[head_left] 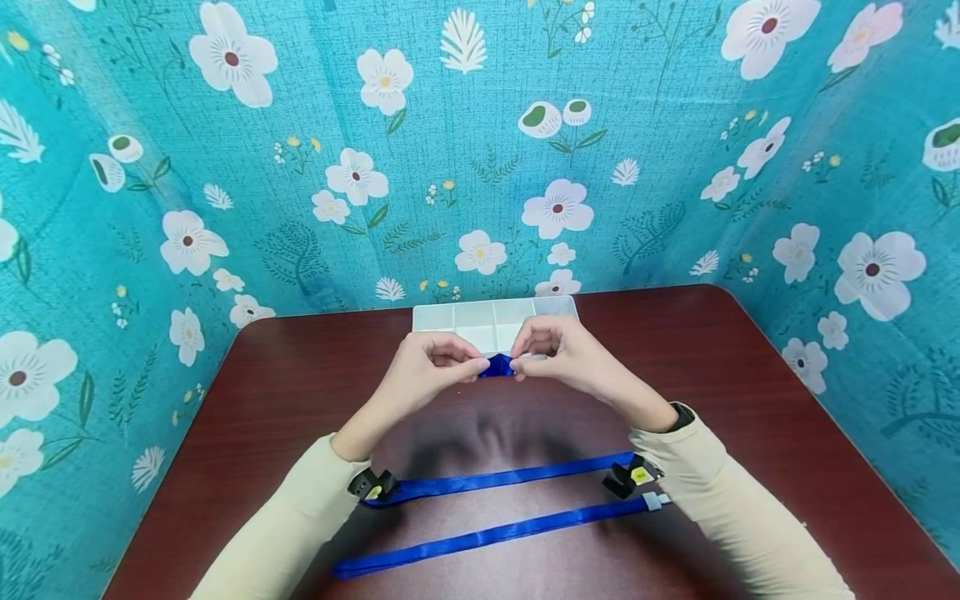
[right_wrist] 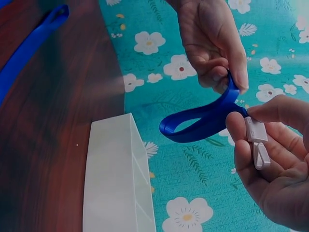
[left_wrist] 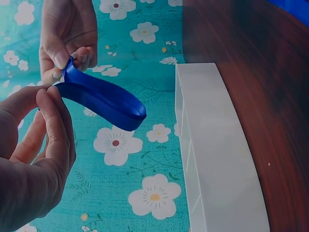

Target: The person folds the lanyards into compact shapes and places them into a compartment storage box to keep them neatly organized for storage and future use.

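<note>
Above the far part of the table, both hands hold a blue lanyard (head_left: pixel 498 367) folded into a short loop. My left hand (head_left: pixel 431 364) pinches the ribbon between thumb and fingertips, clearest in the left wrist view, where the loop (left_wrist: pixel 108 102) sticks out sideways. Thumb and fingers of my right hand (head_left: pixel 561 354) grip the other end beside a white plastic clip (right_wrist: pixel 257 129), which lies against the right fingers in the right wrist view. On the table nearer the body lie two more blue straps, a farther one (head_left: pixel 517 477) between the wrists and a nearer one (head_left: pixel 487 537).
A white divided tray (head_left: pixel 453 317) stands at the table's back edge, just behind the hands. The nearer strap ends in a pale clip (head_left: pixel 654 501) by the right forearm. A flowered teal curtain (head_left: pixel 435 133) surrounds the dark wooden table (head_left: pixel 315 367) on the back and sides.
</note>
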`<action>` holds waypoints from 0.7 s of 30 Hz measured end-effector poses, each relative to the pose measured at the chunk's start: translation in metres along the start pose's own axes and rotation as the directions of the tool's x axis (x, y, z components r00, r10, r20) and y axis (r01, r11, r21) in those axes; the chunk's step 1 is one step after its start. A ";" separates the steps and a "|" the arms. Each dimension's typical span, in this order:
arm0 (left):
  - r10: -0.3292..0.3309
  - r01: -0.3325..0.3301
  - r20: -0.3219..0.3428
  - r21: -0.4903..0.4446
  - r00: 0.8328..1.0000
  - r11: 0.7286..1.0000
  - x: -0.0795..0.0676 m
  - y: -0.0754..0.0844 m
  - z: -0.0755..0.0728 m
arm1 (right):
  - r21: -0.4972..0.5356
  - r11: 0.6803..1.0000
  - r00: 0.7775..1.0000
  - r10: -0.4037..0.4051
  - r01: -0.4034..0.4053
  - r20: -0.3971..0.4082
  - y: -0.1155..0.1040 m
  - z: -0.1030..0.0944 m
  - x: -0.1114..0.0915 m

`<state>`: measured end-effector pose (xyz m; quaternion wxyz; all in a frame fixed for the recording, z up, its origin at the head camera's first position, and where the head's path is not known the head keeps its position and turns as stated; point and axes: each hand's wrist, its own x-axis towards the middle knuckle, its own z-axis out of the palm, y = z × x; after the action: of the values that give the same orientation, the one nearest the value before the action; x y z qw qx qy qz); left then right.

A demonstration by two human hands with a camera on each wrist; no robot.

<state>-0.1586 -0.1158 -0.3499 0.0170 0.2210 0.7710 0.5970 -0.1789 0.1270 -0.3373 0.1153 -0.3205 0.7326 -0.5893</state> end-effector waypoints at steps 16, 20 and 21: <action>0.007 -0.008 -0.030 -0.033 1.000 0.999 0.003 0.001 0.009 | -0.053 0.994 0.995 -0.102 0.100 -0.019 -0.006 0.014 0.008; 0.008 -0.010 -0.044 -0.051 0.999 0.999 0.002 0.002 0.009 | -0.052 0.995 0.996 -0.083 0.081 -0.042 -0.006 0.016 0.009; 0.012 -0.014 -0.046 -0.048 0.999 0.999 0.002 0.001 0.009 | -0.051 0.996 0.996 -0.079 0.076 -0.047 -0.006 0.017 0.009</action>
<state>-0.1575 -0.1063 -0.3506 0.0008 0.2116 0.7550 0.6206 -0.1750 0.1076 -0.3339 0.0666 -0.3368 0.7364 -0.5829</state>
